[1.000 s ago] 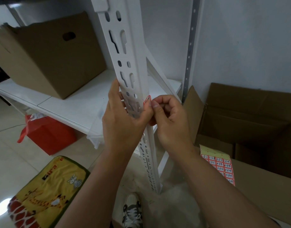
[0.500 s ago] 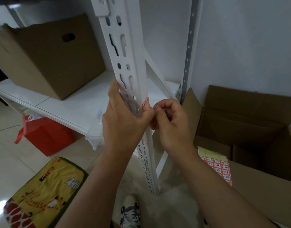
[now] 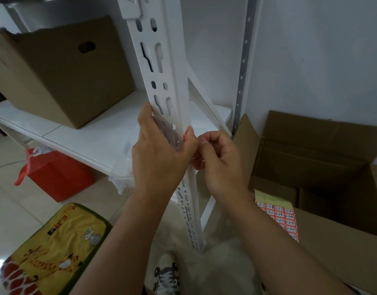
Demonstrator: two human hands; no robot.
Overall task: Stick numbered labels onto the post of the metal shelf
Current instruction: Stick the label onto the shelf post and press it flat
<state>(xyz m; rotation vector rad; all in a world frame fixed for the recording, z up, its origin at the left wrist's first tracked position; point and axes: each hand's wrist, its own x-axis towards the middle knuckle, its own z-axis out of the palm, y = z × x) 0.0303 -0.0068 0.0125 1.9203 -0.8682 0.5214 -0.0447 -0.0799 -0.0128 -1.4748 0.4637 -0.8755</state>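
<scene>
The white slotted shelf post [image 3: 162,67] runs from the top of the view down to the floor. My left hand [image 3: 159,154] wraps the post at mid height, its thumb lying on the post's right edge. A small red label [image 3: 184,136] shows only as a sliver beside that thumb. My right hand [image 3: 218,160] is right of the post with fingers curled, thumb and forefinger meeting at the label's spot. A sheet of red numbered labels [image 3: 278,216] lies on a cardboard flap at the lower right.
A brown cardboard box [image 3: 62,75] stands on the white shelf board [image 3: 94,133]. An open carton [image 3: 323,158] sits at the right by the wall. A red bag [image 3: 59,175], a clear plastic bin [image 3: 121,177] and a yellow cartoon mat [image 3: 53,250] are on the floor. My shoe [image 3: 166,275] shows below.
The label has turned edge-on and gone mostly out of sight behind my left thumb against the post's right edge. Both hands stayed at the same height on the post.
</scene>
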